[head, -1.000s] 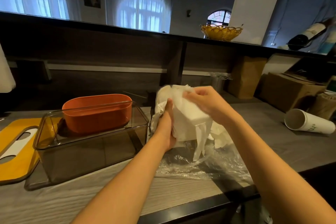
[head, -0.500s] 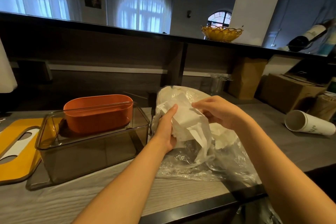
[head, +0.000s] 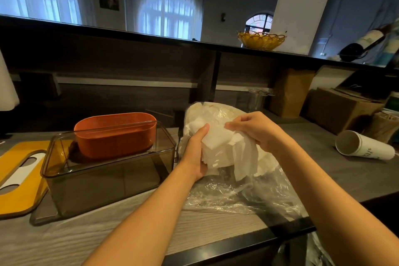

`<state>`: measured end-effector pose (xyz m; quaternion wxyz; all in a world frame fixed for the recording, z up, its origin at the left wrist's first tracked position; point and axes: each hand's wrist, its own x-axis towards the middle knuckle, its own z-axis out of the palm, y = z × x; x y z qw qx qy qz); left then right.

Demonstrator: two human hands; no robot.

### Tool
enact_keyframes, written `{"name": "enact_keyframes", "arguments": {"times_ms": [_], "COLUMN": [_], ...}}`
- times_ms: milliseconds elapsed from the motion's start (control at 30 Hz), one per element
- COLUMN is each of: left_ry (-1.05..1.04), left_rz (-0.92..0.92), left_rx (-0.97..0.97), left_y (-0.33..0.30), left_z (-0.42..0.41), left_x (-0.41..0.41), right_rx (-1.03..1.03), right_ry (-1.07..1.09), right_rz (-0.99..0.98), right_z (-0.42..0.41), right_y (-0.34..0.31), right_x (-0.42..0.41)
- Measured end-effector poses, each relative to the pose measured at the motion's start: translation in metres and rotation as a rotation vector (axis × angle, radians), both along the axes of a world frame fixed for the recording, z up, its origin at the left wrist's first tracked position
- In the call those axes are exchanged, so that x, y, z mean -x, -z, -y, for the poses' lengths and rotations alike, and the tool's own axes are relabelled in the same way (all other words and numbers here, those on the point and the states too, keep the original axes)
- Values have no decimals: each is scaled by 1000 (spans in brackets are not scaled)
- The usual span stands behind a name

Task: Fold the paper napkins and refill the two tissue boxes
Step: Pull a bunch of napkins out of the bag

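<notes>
A stack of white paper napkins (head: 226,149) is held above a clear plastic bag (head: 241,192) on the table. My left hand (head: 197,153) grips the stack's left side, thumb on top. My right hand (head: 254,129) pinches the napkins' upper right edge with curled fingers. A loose napkin hangs down from the stack. To the left stands a clear brown tissue box (head: 103,179) without its lid. An orange oval tissue box (head: 116,134) stands behind it, seen partly through its wall.
A yellow lid (head: 19,179) with a white slot lies at the far left. A white paper cup (head: 364,147) lies on its side at the right. Cardboard boxes (head: 339,108) and a brown paper bag (head: 291,93) stand behind. The table's dark front edge (head: 237,244) is near.
My right hand has drawn back from the top of the stack to its upper right edge. The left hand has kept its grip while the napkins shifted slightly.
</notes>
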<state>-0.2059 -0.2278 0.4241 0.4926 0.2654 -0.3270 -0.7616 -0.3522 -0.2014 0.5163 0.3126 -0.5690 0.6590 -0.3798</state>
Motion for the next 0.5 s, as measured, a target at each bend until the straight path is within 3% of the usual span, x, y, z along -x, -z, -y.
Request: {"name": "enact_keyframes", "arguments": {"times_ms": [200,300,500], "left_ry": [-39,-43,-26], "left_rz": [-43,-44,-3], "left_rx": [-28,-33,-47], "left_y": [2,4,3], "left_z": [2,4,4], "left_x": [0,1,2], "right_rx": [71,235,337], "right_ry": [42,126,39], "right_rz": [10,-11,293], "right_z": [-9,-11,-12], "right_y": [-14,-20,-41], "right_x": [16,19,-1]}}
